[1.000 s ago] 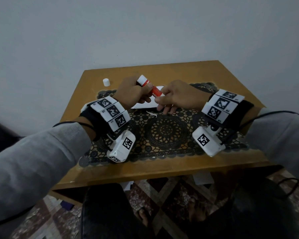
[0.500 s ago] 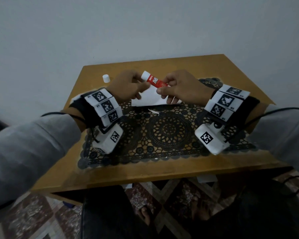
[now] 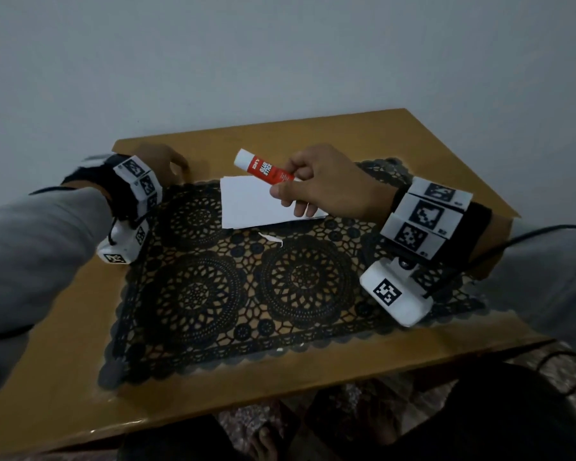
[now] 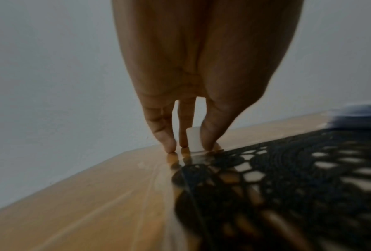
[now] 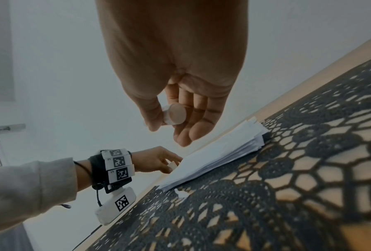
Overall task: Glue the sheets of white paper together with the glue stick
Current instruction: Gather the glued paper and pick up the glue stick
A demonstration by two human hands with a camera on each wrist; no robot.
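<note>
My right hand (image 3: 285, 181) pinches the red and white glue stick (image 3: 265, 169) by its red end and holds it tilted above the stack of white paper sheets (image 3: 250, 202). In the right wrist view the glue stick's round end (image 5: 174, 114) shows between thumb and fingers, over the paper stack (image 5: 214, 156). My left hand (image 3: 180, 166) is at the table's far left corner. In the left wrist view its fingertips (image 4: 169, 146) touch the wood and pinch the small white cap (image 4: 193, 139), which stands on the table. The cap (image 5: 171, 164) also shows in the right wrist view.
A black lace doily (image 3: 246, 287) covers most of the wooden table (image 3: 80, 361). A small torn paper scrap (image 3: 271, 237) lies on it just in front of the stack. A plain wall stands right behind the table's far edge.
My left hand let go of the glue stick and moved left to the cap at the table corner. The right hand kept the stick over the paper.
</note>
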